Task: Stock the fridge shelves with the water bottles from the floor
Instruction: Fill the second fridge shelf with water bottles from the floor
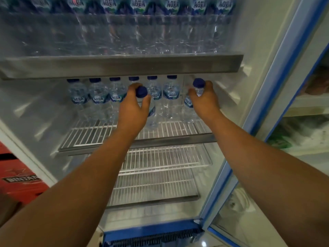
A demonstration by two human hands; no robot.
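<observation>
We are reaching into the open fridge (249, 50) with both arms, each hand curling round the neck of a water bottle. Our left hand (132, 107) is gripping the left bottle (151, 116) just under its blue cap. That bottle is leaning a little in front of the back row (98, 97) of six bottles, and its base is low over the wire shelf (89, 134) — whether it is touching, we cannot tell. Our right hand (204, 99) is holding the right bottle (188, 106) the same way, roughly level with the right end of that row and near the fridge's right wall. The upper shelf bottles (138, 32) are standing packed together above. The lower shelves (160, 161) are showing beneath our arms. The glass door (277, 86) is standing open on the right — a red crate (16, 168) is sitting at the left edge.
</observation>
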